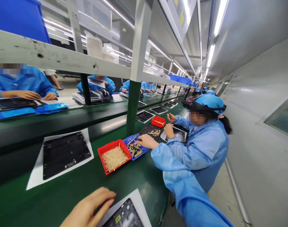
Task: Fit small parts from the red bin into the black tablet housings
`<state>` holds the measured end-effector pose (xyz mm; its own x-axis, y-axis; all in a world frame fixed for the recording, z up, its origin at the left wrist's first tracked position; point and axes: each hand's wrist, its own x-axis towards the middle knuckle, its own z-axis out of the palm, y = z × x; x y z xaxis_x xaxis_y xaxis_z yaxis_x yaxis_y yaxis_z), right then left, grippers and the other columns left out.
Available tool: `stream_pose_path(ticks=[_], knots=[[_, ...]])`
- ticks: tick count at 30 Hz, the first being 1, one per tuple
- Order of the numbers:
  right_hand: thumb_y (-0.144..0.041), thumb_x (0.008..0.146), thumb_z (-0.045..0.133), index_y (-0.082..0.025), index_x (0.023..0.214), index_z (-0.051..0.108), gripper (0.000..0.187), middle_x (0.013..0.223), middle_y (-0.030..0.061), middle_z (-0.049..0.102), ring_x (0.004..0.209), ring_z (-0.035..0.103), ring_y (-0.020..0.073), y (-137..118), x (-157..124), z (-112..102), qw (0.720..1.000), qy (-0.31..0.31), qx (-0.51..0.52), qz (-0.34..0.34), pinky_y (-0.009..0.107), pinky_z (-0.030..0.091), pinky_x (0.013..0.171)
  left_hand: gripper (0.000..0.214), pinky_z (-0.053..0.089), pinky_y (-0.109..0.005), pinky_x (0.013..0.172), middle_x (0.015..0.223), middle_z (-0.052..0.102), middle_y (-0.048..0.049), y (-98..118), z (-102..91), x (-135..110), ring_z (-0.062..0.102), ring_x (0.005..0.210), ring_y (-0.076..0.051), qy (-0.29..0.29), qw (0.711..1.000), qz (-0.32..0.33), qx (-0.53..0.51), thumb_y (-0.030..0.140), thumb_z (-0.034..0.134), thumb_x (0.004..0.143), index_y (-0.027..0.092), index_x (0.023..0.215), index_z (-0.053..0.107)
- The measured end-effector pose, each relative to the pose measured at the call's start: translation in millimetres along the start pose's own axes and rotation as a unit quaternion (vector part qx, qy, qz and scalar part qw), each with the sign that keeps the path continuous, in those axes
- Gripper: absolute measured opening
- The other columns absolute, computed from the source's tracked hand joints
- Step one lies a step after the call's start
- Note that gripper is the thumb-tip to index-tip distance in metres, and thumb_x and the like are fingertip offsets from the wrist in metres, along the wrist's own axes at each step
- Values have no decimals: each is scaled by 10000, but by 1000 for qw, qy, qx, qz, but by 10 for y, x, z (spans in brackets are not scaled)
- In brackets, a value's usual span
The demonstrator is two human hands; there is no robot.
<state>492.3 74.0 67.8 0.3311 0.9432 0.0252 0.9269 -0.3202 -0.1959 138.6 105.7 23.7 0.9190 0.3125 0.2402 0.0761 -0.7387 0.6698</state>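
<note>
My left hand (87, 208) lies at the bottom of the view, its fingers curled at the edge of a black tablet panel (125, 216) on white paper. My right hand (147, 141), in a blue sleeve (181, 179), reaches over a blue tray (140, 153) of dark and gold strips. A thin strip or tool seems to run from its fingertips, but the detail is too small to settle. Beside that tray stands a red tray (124, 152) heaped with pale slender strips. Another black panel (65, 154) lies on white paper to the left.
A co-worker in blue (200, 148) sits just ahead, working over a black tray (153, 130) and a small red tray (158, 121). A green bench (139, 179) runs ahead, with a shelf upright (133, 107) rising from it. More workers sit along the line, and a pale wall (252, 126) stands at right.
</note>
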Motion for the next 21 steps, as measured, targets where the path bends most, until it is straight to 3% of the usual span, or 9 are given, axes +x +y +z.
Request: stream_pose_path(ticks=[6, 11, 14, 18, 21], knots=[[-272, 881, 646, -154, 797, 726, 166, 723, 27, 675, 699, 613, 154, -17, -68, 36, 981, 54, 183, 39, 217, 412, 622, 328, 574, -317, 848, 952, 788, -23, -90, -37, 678, 729, 905, -242, 64, 986, -110, -105, 550, 608, 813, 284, 898, 780], [-340, 928, 546, -150, 813, 650, 245, 546, -56, 455, 459, 363, 77, -286, -214, 131, 930, 53, 363, 18, 198, 304, 446, 482, 555, -310, 556, 780, 759, -52, -128, 45, 1043, 694, 648, -220, 111, 974, -140, -138, 609, 560, 817, 194, 1004, 720], [-405, 919, 544, -174, 763, 599, 284, 495, -92, 328, 421, 276, 71, -535, -297, 252, 900, 36, 435, -3, 203, 272, 412, 553, 540, -307, 492, 806, 762, -76, -136, 85, 1150, 703, 645, -224, 153, 966, -147, -150, 640, 480, 860, 163, 1092, 636], [-382, 885, 583, -179, 746, 611, 248, 511, -81, 373, 452, 330, 76, -787, -391, 391, 858, 37, 511, -39, 205, 304, 445, 489, 601, -344, 675, 991, 777, -96, -157, 79, 1108, 738, 791, -226, 209, 963, -128, -115, 604, 488, 871, 190, 1079, 643], [-290, 851, 624, -165, 721, 647, 182, 599, -42, 501, 557, 444, 91, -867, -444, 433, 855, 94, 501, -99, 217, 375, 548, 410, 589, -388, 848, 1101, 772, -63, -189, 45, 1015, 738, 916, -240, 226, 967, -97, -66, 555, 521, 862, 247, 1054, 710]])
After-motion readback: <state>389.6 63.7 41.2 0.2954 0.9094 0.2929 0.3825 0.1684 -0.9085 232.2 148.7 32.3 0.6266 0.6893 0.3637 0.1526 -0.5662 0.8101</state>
